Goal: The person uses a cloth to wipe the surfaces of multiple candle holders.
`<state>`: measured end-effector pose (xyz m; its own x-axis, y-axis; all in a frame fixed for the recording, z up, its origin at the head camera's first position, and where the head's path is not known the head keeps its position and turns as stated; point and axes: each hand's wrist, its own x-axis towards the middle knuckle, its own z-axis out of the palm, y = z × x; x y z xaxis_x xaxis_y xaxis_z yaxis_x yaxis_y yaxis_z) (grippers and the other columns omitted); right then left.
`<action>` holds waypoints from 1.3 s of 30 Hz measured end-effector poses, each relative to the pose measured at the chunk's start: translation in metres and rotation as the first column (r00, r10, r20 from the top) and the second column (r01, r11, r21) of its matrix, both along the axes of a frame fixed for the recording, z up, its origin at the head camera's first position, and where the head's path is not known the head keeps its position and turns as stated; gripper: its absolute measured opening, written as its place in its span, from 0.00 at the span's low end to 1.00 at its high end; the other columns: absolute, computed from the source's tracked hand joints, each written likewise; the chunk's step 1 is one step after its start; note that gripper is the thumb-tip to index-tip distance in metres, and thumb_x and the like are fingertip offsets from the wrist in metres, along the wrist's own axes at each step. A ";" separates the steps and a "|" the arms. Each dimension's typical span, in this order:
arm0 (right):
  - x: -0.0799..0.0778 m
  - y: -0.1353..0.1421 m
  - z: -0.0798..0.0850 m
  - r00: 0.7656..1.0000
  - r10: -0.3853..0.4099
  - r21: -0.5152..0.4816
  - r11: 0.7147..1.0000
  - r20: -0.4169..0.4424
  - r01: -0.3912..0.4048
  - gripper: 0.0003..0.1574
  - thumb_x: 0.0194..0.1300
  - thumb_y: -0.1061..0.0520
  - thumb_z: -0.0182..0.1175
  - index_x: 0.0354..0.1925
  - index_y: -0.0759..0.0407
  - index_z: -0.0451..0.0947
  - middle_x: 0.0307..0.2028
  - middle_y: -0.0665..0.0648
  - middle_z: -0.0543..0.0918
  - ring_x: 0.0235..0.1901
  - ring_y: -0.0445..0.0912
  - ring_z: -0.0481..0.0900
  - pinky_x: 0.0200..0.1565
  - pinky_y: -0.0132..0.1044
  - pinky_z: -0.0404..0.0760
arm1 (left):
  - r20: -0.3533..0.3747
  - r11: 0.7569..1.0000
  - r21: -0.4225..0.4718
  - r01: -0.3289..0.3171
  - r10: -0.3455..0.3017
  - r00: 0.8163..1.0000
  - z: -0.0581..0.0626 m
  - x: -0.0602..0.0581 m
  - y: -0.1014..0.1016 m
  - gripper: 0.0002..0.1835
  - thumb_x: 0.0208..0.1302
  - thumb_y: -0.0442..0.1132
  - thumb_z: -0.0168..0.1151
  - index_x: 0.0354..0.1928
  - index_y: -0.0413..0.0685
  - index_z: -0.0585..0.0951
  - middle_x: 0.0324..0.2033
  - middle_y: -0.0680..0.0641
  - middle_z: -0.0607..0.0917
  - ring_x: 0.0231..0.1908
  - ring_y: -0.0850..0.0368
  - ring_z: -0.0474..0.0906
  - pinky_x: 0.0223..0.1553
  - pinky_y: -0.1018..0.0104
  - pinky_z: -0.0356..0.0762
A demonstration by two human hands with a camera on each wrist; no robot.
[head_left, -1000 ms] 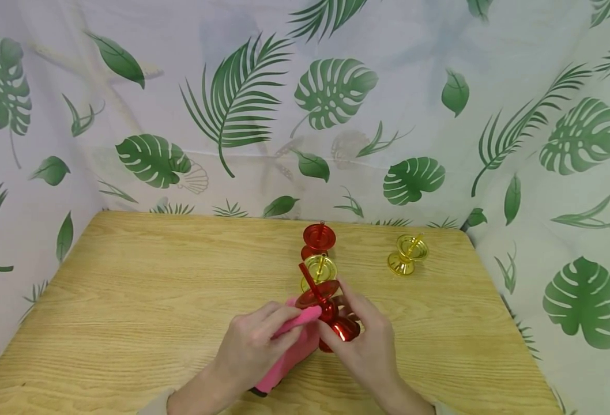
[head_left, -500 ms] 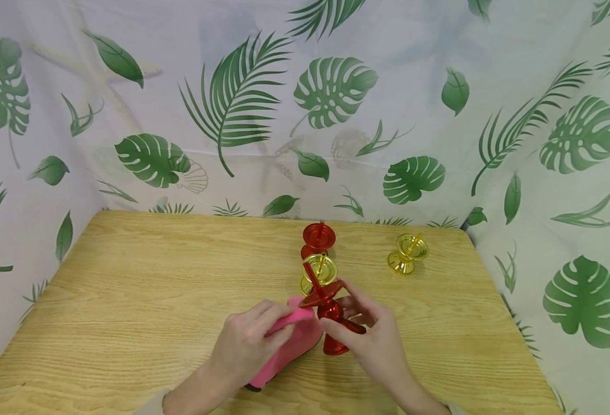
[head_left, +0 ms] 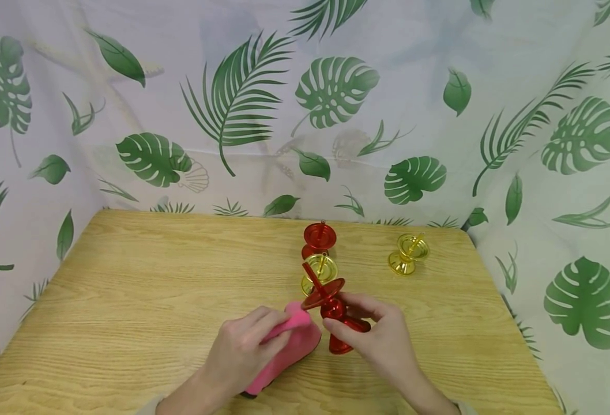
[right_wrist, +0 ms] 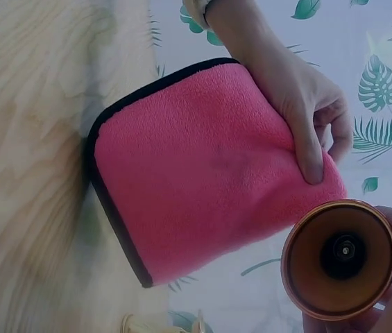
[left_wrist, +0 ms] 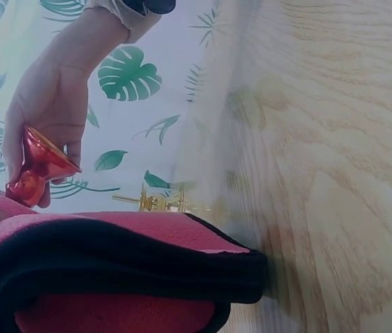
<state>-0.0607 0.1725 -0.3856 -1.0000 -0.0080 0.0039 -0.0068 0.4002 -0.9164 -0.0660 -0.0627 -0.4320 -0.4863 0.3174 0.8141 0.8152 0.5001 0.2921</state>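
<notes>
My right hand [head_left: 380, 334] grips a shiny red candle holder [head_left: 332, 309] by its stem, tilted, with its dish and spike leaning up and left. In the right wrist view the hollow underside of its base [right_wrist: 300, 267] faces the camera. My left hand [head_left: 248, 349] pinches a folded pink cloth [head_left: 294, 357] with black edging between thumb and fingers. The cloth's raised fold is right at the left edge of the red dish, and its rest hangs down to the table. In the left wrist view the cloth [left_wrist: 98, 305] covers the lower left.
Behind the held piece, a gold candle holder [head_left: 328, 268] and another red one [head_left: 319, 236] stand in a line on the wooden table [head_left: 154, 288]. A second gold candle holder [head_left: 407, 253] stands at the back right. A leaf-printed curtain [head_left: 263, 190] encloses the back and sides.
The cloth has moved from the holder's stem to the left edge of its dish. My right hand has shifted slightly right with the holder; my left hand has drawn slightly left.
</notes>
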 end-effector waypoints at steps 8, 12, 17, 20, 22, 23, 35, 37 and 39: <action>-0.001 0.011 0.002 0.987 0.042 0.070 0.997 -0.154 -0.032 0.24 0.56 0.62 0.80 0.52 0.59 0.88 0.45 0.57 0.92 0.42 0.35 0.87 0.43 0.30 0.89 | -0.048 0.999 0.044 -0.011 0.013 0.999 -0.003 -0.002 -0.010 0.19 0.41 0.23 0.81 0.37 0.41 0.87 0.29 0.49 0.89 0.26 0.61 0.87 0.30 0.79 0.85; -0.001 0.016 0.000 0.968 0.098 0.113 0.991 -0.229 -0.073 0.24 0.57 0.63 0.79 0.53 0.58 0.88 0.45 0.56 0.91 0.42 0.35 0.85 0.41 0.30 0.90 | -0.041 0.999 0.040 -0.023 0.025 0.999 -0.002 -0.004 -0.018 0.19 0.41 0.22 0.81 0.37 0.41 0.87 0.29 0.49 0.89 0.25 0.62 0.86 0.29 0.79 0.85; -0.002 0.021 -0.005 0.918 0.184 0.263 0.960 -0.351 -0.092 0.25 0.53 0.65 0.81 0.51 0.57 0.89 0.44 0.54 0.89 0.42 0.40 0.87 0.40 0.28 0.90 | -0.019 0.999 0.012 -0.053 0.053 0.998 0.008 -0.006 -0.031 0.22 0.38 0.22 0.82 0.39 0.41 0.87 0.29 0.49 0.89 0.25 0.62 0.86 0.29 0.76 0.86; -0.003 0.023 -0.007 0.873 0.246 0.376 0.923 -0.421 -0.079 0.28 0.49 0.65 0.83 0.50 0.56 0.89 0.43 0.51 0.90 0.42 0.42 0.87 0.40 0.29 0.90 | -0.018 0.997 -0.005 -0.078 0.078 0.997 0.016 -0.010 -0.038 0.22 0.37 0.22 0.82 0.38 0.41 0.87 0.28 0.48 0.90 0.25 0.60 0.87 0.28 0.74 0.86; -0.004 0.024 -0.008 0.843 0.289 0.436 0.897 -0.454 -0.073 0.29 0.47 0.64 0.85 0.49 0.56 0.90 0.43 0.50 0.91 0.41 0.42 0.86 0.40 0.30 0.90 | -0.020 0.996 -0.013 -0.092 0.092 0.996 0.021 -0.014 -0.042 0.22 0.36 0.22 0.82 0.38 0.40 0.87 0.27 0.48 0.90 0.25 0.59 0.88 0.28 0.72 0.87; -0.004 0.025 -0.008 0.827 0.312 0.459 0.886 -0.468 -0.074 0.29 0.46 0.63 0.85 0.49 0.55 0.90 0.43 0.49 0.91 0.41 0.42 0.85 0.40 0.31 0.90 | -0.019 0.995 -0.016 -0.098 0.097 0.995 0.023 -0.015 -0.044 0.22 0.37 0.22 0.82 0.38 0.40 0.87 0.27 0.48 0.90 0.25 0.59 0.88 0.28 0.72 0.87; -0.006 0.022 -0.010 0.701 0.501 0.583 0.799 -0.508 -0.149 0.31 0.43 0.61 0.86 0.50 0.55 0.90 0.45 0.49 0.93 0.42 0.41 0.83 0.41 0.33 0.89 | 0.031 0.994 -0.063 -0.090 0.092 0.995 0.046 -0.027 -0.043 0.19 0.45 0.24 0.82 0.41 0.41 0.89 0.29 0.49 0.90 0.26 0.62 0.85 0.28 0.75 0.84; -0.008 0.021 -0.011 0.692 0.518 0.591 0.790 -0.503 -0.162 0.31 0.44 0.61 0.85 0.50 0.55 0.90 0.45 0.49 0.93 0.43 0.41 0.82 0.40 0.32 0.88 | 0.040 0.994 -0.075 -0.082 0.085 0.996 0.049 -0.027 -0.038 0.17 0.46 0.24 0.82 0.40 0.41 0.89 0.30 0.48 0.90 0.27 0.62 0.86 0.29 0.75 0.85; -0.009 0.020 -0.012 0.684 0.536 0.601 0.780 -0.495 -0.175 0.31 0.44 0.60 0.85 0.50 0.55 0.90 0.45 0.49 0.93 0.42 0.41 0.82 0.40 0.31 0.88 | 0.048 0.993 -0.091 -0.072 0.076 0.996 0.051 -0.027 -0.033 0.17 0.47 0.25 0.82 0.40 0.41 0.89 0.30 0.48 0.91 0.28 0.61 0.87 0.30 0.74 0.86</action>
